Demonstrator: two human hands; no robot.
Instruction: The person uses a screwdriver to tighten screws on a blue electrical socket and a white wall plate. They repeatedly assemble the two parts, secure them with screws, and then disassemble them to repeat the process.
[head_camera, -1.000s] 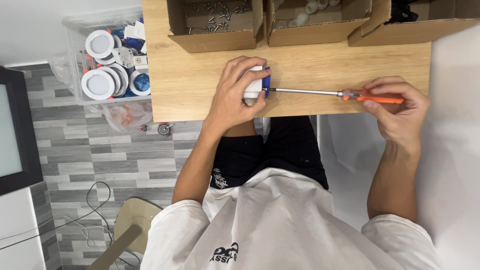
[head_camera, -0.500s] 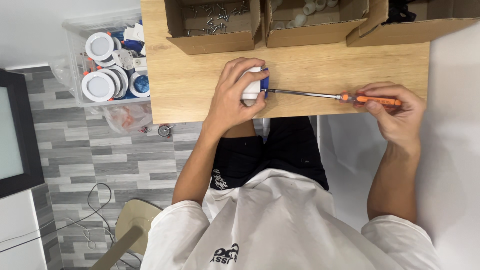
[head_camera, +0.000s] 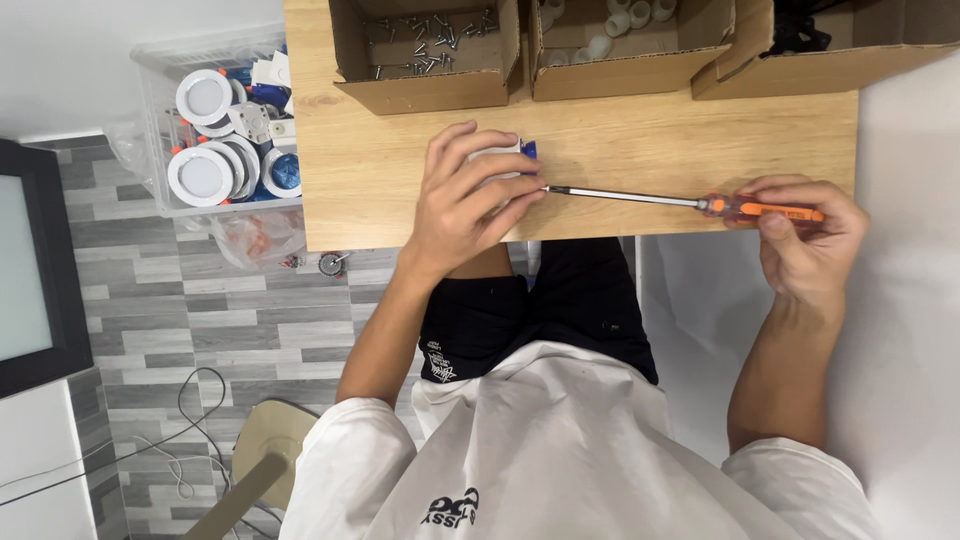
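Note:
My left hand (head_camera: 465, 200) is clamped over a small white and blue part (head_camera: 510, 160) on the wooden table (head_camera: 650, 150), hiding most of it. My right hand (head_camera: 805, 235) grips the orange handle of a long screwdriver (head_camera: 690, 203). Its metal shaft lies almost level over the table, and its tip meets the part right at my left fingertips.
Three open cardboard boxes line the table's far edge: one with screws (head_camera: 430, 40), one with small white pieces (head_camera: 625, 30), one with dark items (head_camera: 800, 35). A clear plastic bin (head_camera: 215, 130) of round white lamp fittings stands on the floor at the left. A dark panel (head_camera: 35, 270) leans at far left.
Both hands stay in place. The screwdriver's handle has shifted slightly in my right hand while its tip stays against the part.

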